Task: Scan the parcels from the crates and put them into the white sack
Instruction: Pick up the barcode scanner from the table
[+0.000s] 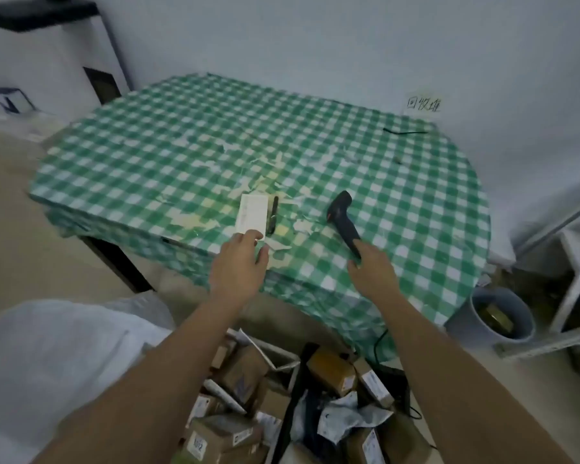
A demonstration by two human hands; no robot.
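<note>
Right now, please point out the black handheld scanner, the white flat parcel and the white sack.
black handheld scanner (343, 214), head view, on its handle.
white flat parcel (252, 216), head view, on its top face.
white sack (47, 356), head view, on its fabric.

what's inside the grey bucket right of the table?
The grey bucket holds something brownish-yellow, likely cardboard or packaging; too dim and blurred to identify. Its near wall hides the bottom and anything lower inside.
</note>
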